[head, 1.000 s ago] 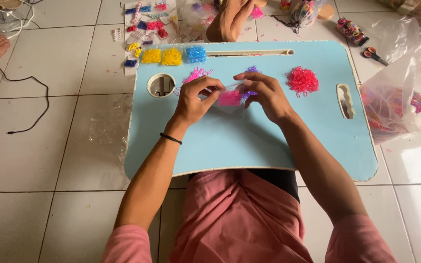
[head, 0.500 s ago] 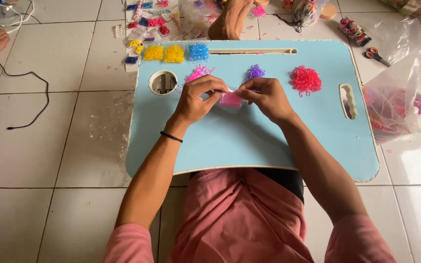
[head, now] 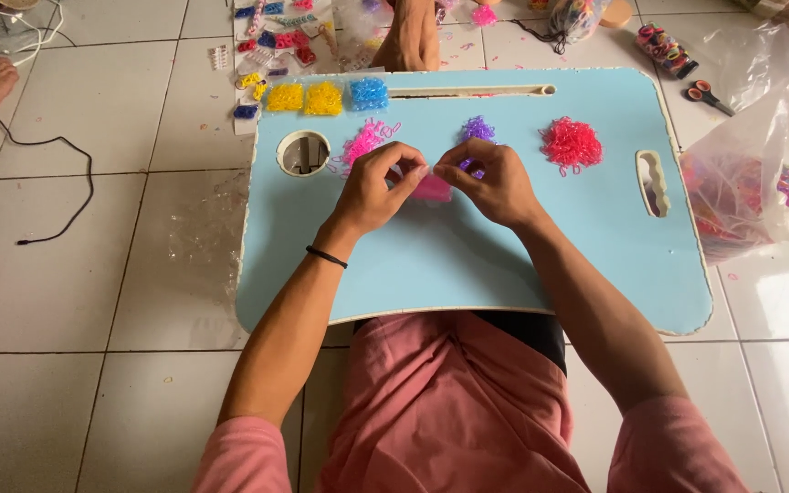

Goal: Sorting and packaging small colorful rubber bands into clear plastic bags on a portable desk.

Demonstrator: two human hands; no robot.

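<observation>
A: Where is the small pink packet (head: pixel 433 189) sitting?

B: It is hanging between my fingertips, just above the blue lap table (head: pixel 468 256). My left hand (head: pixel 378 187) and right hand (head: pixel 490 183) are both pinching its top edge.

A: Changed?

B: A second ago my hands were spreading apart; now they are closing together, nearing the purple band pile (head: pixel 478 129).

- red scissors (head: pixel 710 94) on the floor tiles, right of the table
- black cable (head: pixel 66 187) lying left
- clear plastic bag (head: pixel 760 173) at right
- yellow band piles (head: pixel 304 98) at the table's far edge
</observation>
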